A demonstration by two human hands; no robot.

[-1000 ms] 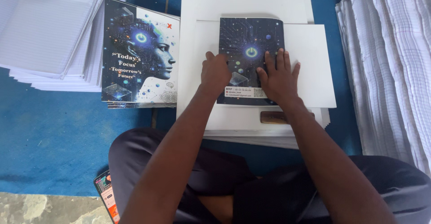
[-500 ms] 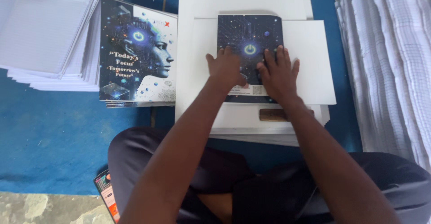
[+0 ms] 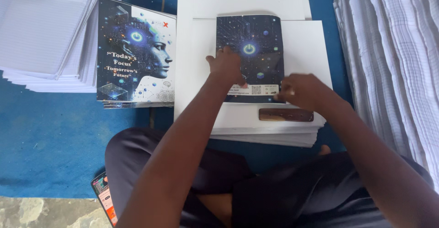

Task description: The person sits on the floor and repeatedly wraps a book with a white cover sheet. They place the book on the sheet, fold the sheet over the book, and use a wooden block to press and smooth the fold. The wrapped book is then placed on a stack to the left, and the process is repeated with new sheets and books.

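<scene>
Your left hand (image 3: 226,66) lies flat, fingers spread, pinning the dark printed cover (image 3: 250,56) atop the white sheet stack (image 3: 302,40). Your right hand (image 3: 302,91), grip curled at its lower corner, should lift slowly; keep edges aligned.

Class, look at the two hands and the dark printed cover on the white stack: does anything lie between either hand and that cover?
Nothing visible does. The left hand lies flat on the dark printed cover, and the right hand is at its lower right corner. The wooden block lies nearer, below the cover.
</scene>
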